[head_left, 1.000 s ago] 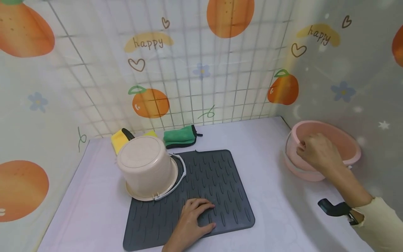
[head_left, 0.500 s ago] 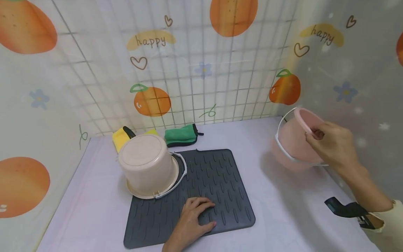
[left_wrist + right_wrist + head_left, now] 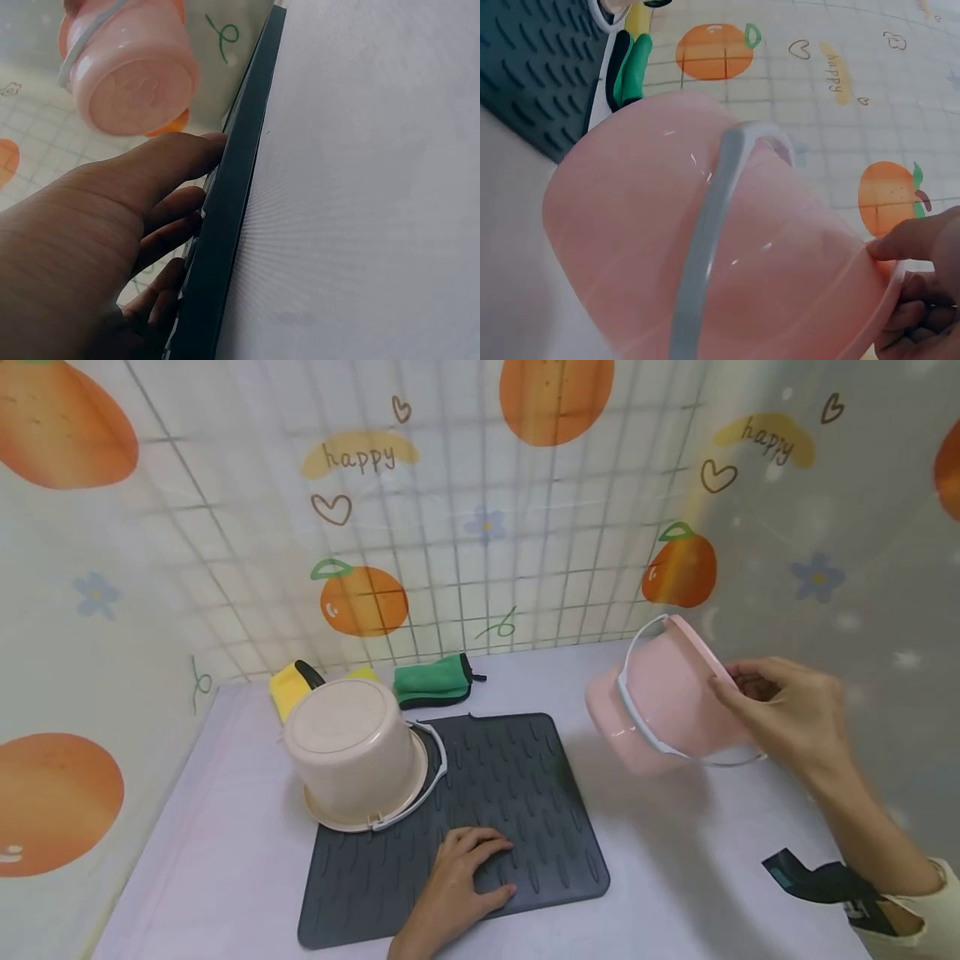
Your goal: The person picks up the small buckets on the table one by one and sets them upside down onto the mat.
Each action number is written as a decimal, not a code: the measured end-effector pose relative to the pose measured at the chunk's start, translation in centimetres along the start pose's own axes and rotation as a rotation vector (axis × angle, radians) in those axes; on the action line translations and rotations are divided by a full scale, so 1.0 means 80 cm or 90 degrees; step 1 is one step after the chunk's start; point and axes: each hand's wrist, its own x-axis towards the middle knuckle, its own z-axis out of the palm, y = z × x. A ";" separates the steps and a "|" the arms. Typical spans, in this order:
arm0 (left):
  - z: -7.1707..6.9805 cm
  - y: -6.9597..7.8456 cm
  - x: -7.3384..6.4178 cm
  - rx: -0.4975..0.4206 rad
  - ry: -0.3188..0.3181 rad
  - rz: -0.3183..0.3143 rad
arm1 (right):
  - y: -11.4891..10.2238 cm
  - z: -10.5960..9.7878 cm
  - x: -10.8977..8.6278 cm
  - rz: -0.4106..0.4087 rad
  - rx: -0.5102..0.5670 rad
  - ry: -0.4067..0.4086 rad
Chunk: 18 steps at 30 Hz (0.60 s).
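A pink bucket [image 3: 667, 693] hangs tilted above the right of the table, its base toward the left and its mouth toward the right. My right hand [image 3: 795, 714] pinches its rim, thumb outside and fingers curled over the edge, as the right wrist view also shows. The bucket's pale grey handle [image 3: 705, 240] lies loosely across its side. My left hand [image 3: 457, 885] rests on the front part of a dark grey ridged mat [image 3: 525, 793], fingers relaxed and holding nothing. A cream bucket [image 3: 348, 752] stands upside down on the mat's left back part.
Behind the cream bucket lie a yellow cloth [image 3: 288, 689] and a green cloth [image 3: 431, 681] with black edging. A patterned curtain [image 3: 450, 527] closes off the table's back and sides. The cream bucket's handle [image 3: 435, 768] sticks out over the mat.
My right hand has taken the pink bucket by its rim, lifted and tilted it, and carried it left toward the mat. The left hand and the cream bucket stay where they were.
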 end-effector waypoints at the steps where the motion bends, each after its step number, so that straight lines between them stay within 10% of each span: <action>1: -0.001 0.000 0.000 0.002 -0.001 0.000 | -0.002 0.002 -0.001 0.000 0.007 0.002; 10: -0.006 0.003 0.005 -0.044 -0.013 -0.050 | -0.022 0.022 -0.014 0.043 0.075 -0.037; 18: -0.045 0.027 0.051 -0.227 0.087 -0.016 | -0.041 0.045 -0.020 0.063 0.144 -0.022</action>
